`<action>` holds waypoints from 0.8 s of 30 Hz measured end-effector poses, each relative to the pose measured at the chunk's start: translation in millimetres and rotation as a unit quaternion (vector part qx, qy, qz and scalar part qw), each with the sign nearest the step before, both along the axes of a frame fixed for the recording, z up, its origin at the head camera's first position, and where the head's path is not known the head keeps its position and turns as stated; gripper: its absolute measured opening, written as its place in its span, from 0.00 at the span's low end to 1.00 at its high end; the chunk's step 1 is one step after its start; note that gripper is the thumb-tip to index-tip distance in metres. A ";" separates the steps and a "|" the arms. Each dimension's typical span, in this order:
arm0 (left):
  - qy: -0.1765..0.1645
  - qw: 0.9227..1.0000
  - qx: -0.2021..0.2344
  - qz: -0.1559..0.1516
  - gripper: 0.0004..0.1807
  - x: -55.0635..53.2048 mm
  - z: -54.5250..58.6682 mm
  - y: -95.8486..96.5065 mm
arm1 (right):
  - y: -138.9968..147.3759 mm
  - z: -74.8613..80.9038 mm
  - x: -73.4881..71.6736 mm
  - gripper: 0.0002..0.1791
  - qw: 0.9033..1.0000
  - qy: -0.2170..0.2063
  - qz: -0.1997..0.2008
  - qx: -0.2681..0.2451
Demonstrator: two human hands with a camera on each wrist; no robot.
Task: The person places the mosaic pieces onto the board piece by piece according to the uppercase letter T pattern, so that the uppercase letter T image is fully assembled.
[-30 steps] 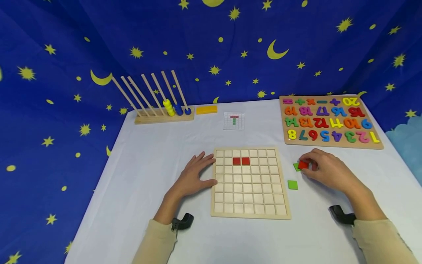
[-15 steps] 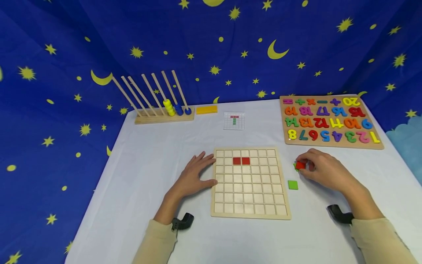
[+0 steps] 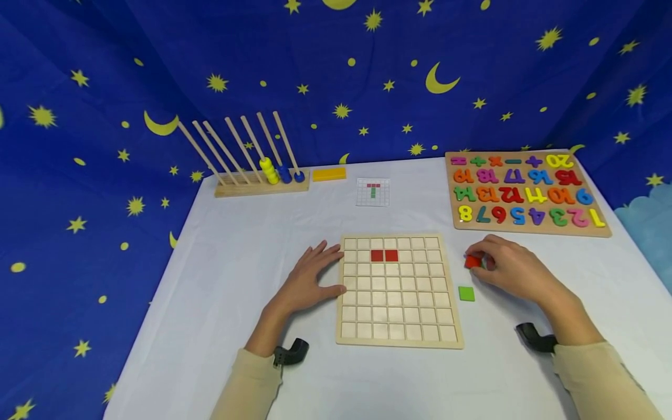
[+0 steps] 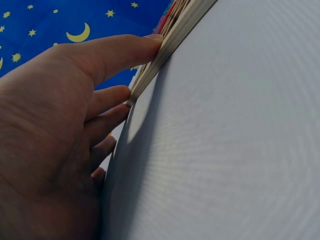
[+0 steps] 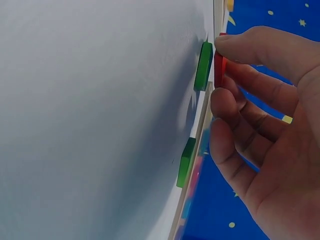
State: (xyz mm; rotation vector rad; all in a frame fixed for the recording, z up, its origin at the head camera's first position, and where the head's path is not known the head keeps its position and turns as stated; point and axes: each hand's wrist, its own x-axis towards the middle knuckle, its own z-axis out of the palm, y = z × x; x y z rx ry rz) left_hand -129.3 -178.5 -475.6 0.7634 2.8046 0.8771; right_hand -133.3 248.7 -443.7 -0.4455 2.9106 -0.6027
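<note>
A wooden grid board (image 3: 395,345) lies mid-table, with two red square tiles (image 3: 391,255) side by side in its second row from the back. My left hand (image 3: 310,280) touches the board's left edge, fingers extended and thumb apart; the left wrist view shows the thumb (image 4: 125,52) against the rim. Right of the board, my right hand (image 3: 517,271) pinches another red tile (image 3: 472,262) between thumb and fingers. In the right wrist view that red tile (image 5: 219,65) is above the tabletop. One green tile (image 3: 466,293) lies nearby; a second green tile (image 5: 186,162) is mostly hidden in the head view.
Behind the board lies a small pattern card (image 3: 373,192) showing a red and green T. A yellow block (image 3: 329,174) and a peg abacus (image 3: 262,188) with beads stand at the back left. A number puzzle board (image 3: 530,231) lies at the back right, near a starry blue curtain (image 3: 315,76).
My right hand has drawn slightly left towards the board, carrying the red tile off the green tile. My left hand and the board stay put.
</note>
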 end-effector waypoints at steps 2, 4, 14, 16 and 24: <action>-0.002 1.000 0.001 0.000 0.42 0.2 0.1 -0.3 | -0.9 0.0 -0.4 0.20 1.000 -0.001 0.001 0.000; -0.003 1.000 0.002 -0.001 0.42 0.4 0.3 -0.5 | -1.6 0.2 -0.7 0.20 1.000 -0.001 0.001 0.001; -0.002 1.000 0.006 -0.001 0.42 0.4 1.4 -0.6 | -5.6 1.3 -1.9 0.20 1.000 -0.010 -0.001 -0.001; -0.003 1.000 0.008 0.001 0.41 0.4 1.7 -0.5 | -6.8 1.5 -2.4 0.20 1.000 -0.013 -0.001 -0.002; -0.003 1.000 0.007 0.004 0.41 0.3 0.9 -0.3 | -11.8 2.9 -3.6 0.21 1.000 -0.019 0.003 0.000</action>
